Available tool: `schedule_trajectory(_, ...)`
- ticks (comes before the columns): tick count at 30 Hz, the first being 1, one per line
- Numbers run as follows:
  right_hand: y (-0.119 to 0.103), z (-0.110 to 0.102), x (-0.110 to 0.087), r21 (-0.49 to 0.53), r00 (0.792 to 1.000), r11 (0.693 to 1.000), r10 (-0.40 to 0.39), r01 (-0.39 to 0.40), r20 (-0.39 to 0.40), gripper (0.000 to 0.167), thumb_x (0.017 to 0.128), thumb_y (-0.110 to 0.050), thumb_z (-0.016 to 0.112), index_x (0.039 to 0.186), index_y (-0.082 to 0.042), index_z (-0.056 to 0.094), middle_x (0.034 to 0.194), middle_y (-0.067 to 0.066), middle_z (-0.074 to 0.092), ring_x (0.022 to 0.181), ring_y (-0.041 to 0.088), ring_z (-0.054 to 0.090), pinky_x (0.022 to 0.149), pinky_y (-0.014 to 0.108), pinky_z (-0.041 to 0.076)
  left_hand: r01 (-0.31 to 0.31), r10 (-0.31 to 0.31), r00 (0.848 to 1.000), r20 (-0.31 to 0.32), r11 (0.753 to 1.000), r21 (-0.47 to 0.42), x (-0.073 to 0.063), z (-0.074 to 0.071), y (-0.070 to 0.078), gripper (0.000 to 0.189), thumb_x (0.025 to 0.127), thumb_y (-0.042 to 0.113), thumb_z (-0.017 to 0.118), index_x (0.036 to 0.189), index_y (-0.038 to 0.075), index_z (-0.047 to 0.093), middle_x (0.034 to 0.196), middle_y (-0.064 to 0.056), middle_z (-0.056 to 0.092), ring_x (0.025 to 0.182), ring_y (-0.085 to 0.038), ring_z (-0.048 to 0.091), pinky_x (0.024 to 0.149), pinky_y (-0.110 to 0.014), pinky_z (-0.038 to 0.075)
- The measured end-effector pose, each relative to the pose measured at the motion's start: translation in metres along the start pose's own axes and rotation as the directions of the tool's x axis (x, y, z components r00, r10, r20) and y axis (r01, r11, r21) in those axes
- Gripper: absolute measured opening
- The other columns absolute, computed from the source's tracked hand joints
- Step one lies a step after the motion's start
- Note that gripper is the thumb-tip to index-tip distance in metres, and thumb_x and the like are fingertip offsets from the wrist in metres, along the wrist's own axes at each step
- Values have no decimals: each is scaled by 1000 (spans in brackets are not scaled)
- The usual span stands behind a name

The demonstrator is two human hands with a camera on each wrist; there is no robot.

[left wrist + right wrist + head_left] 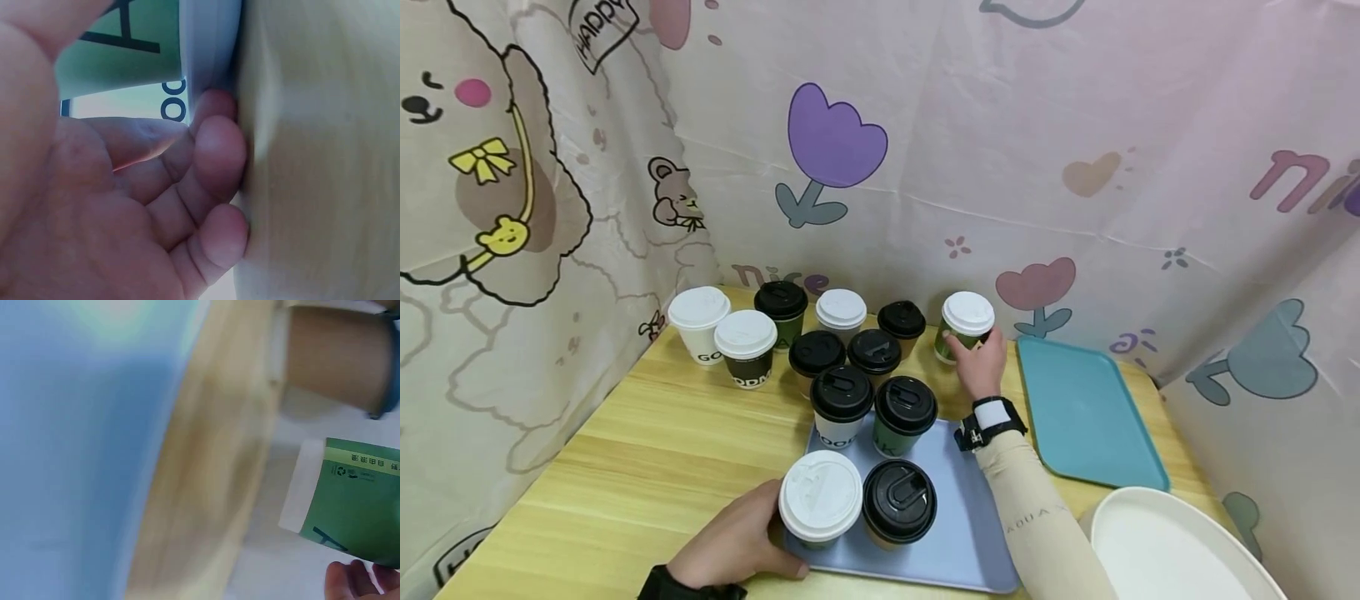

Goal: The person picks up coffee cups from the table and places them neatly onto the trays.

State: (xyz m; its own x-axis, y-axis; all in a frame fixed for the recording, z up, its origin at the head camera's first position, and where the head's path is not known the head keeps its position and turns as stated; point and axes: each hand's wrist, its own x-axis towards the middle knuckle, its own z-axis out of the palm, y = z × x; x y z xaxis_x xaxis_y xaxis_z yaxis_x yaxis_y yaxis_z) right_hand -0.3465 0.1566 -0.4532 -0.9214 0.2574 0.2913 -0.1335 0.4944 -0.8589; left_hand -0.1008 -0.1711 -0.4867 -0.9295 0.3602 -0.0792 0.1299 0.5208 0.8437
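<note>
At the back right, my right hand (981,362) grips a green cup with a white lid (962,321). The cup's pale base shows raised off the tabletop in the right wrist view, with fingertips (350,581) at its side. My left hand (737,529) rests at the front left corner of the lavender-blue tray (966,533). Its loosely bent fingers (219,150) lie along the tray's rim, low against the table. Just beside that hand stands a white-lidded green cup (820,497). Next to it on the tray is a black-lidded cup (898,504).
Behind these, a black-lidded white cup (841,404) and a black-lidded green cup (905,415) stand at the tray's back. Several more lidded cups cluster beyond, including a white one (700,325). A teal tray (1086,408) lies right; a white round container (1172,542) stands front right.
</note>
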Motion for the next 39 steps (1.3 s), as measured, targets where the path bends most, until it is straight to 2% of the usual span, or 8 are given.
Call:
schedule_trajectory(6,-9,-23,-35,150,999,989,-2,-5,47,76,88,-34,84,147,-6,46,139,19,58,128,34,59,105,48,50,18,-18,1000,2,1000,-8,-1,-1,-1,112,58,41,101,150,7,48,143,-11,57,130,-33,55,107,-63,42)
schedule_trajectory(10,-13,-39,-58,163,995,986,-48,34,83,75,87,-29,85,147,-5,47,138,18,59,126,32,60,105,46,51,22,-22,1000,-6,1000,-4,0,-2,0,113,58,41,101,151,5,47,144,-13,57,130,-35,54,107,-64,42)
schedule_trajectory(14,-14,-57,-75,150,993,986,-82,69,80,76,87,-27,86,148,-5,46,137,16,60,125,30,61,106,43,50,18,-18,1000,-13,1000,7,1,-3,0,112,58,42,101,150,5,48,143,-13,57,130,-35,55,107,-64,41)
schedule_trajectory(20,-6,-76,-100,117,994,993,-33,21,102,77,85,-27,88,146,-3,47,137,17,61,125,31,61,106,43,49,22,-22,1000,-7,1000,9,2,-4,0,112,58,41,101,149,5,48,142,-12,58,129,-34,55,107,-64,41)
schedule_trajectory(28,9,-85,-121,22,990,1000,-14,11,137,81,85,-30,88,149,-5,45,137,17,61,124,30,62,104,43,52,32,-32,999,4,999,-1,2,-4,0,111,58,40,101,149,5,49,142,-13,57,130,-35,54,108,-65,40)
schedule_trajectory(39,17,-93,-136,-20,986,1000,-1,4,166,86,84,-29,89,153,-8,41,139,16,60,126,31,61,105,46,50,15,-15,1000,3,1000,11,3,-2,0,110,58,41,101,148,5,50,141,-12,58,128,-34,55,107,-65,41)
